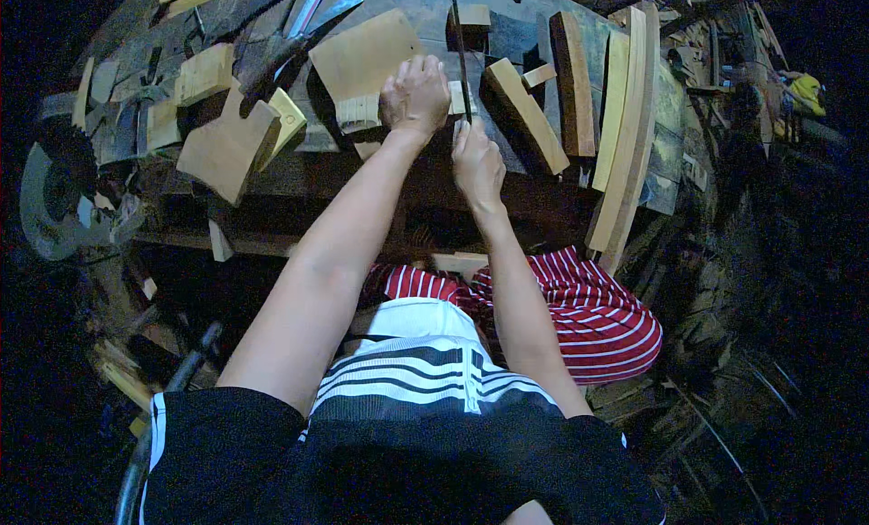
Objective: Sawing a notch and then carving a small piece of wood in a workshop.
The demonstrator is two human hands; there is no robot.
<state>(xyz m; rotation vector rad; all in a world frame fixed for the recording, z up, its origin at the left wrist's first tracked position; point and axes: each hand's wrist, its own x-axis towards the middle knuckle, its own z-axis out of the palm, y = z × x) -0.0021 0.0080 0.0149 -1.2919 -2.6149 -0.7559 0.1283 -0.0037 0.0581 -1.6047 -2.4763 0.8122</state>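
At the front edge of the workbench (303, 143), my left hand (415, 95) presses down with curled fingers on a pale wooden block (359, 114), part of which is hidden beneath the hand. My right hand (478, 166) is closed around the near end of a thin dark saw (461, 50). Its blade, seen nearly edge-on, points away from me and crosses the block just right of my left hand. The handle is hidden in my fist. Behind my left hand lies a broad flat board (367, 54).
Cut wood pieces (230, 140) lie left on the bench. To the right are a wooden bar (525, 115), a dark-sided block (574, 86) and long curved strips (625, 136) overhanging the front edge. A metal square (312, 14) lies at the back. A round disc (56, 195) stands far left.
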